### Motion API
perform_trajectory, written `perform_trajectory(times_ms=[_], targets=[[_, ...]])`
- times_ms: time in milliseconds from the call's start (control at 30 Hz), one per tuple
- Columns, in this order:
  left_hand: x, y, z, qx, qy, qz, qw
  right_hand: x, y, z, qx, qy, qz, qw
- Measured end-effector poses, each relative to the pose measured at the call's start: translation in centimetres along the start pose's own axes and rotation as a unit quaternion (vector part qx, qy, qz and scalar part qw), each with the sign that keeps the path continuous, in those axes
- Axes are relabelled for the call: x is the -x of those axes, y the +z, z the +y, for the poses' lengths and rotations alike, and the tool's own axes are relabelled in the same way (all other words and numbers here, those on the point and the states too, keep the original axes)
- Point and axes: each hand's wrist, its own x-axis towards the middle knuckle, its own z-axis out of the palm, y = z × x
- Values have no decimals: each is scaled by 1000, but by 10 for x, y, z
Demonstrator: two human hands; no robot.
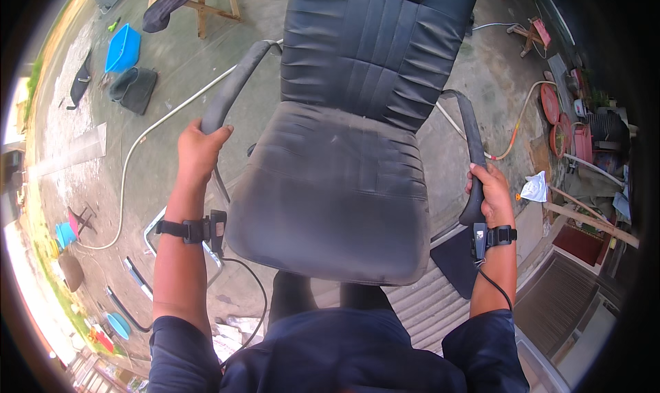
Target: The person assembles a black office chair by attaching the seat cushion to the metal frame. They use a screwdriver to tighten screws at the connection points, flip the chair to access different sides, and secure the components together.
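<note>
A black padded office chair, its seat [330, 197] dusty and its backrest [366, 48] pleated, fills the middle of the view in front of my body. My left hand [200, 148] grips the front end of the left armrest [234, 86], thumb on top. On the other side, my right hand [490, 189] is wrapped around the lower part of the curved right armrest [470, 127]. Each wrist wears a black strap with a small device and a cable. The chair's base is hidden under the seat.
A pale hose [154, 122] snakes over the concrete at left, near a blue basin [124, 48] and a dark cloth bag [133, 90]. A wooden table [227, 1] stands at the top. Corrugated sheet [428, 310] lies at lower right; poles [593, 223] and red pots [557, 138] are farther right.
</note>
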Motion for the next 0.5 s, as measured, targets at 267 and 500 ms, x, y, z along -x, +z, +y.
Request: perform_trajectory(times_ms=[267, 500], targets=[[-26, 13, 0, 57, 67, -26, 996, -15, 6, 12, -7, -120, -9, 993], [-16, 27, -66, 78, 43, -79, 993, -30, 19, 38, -27, -179, 63, 981]])
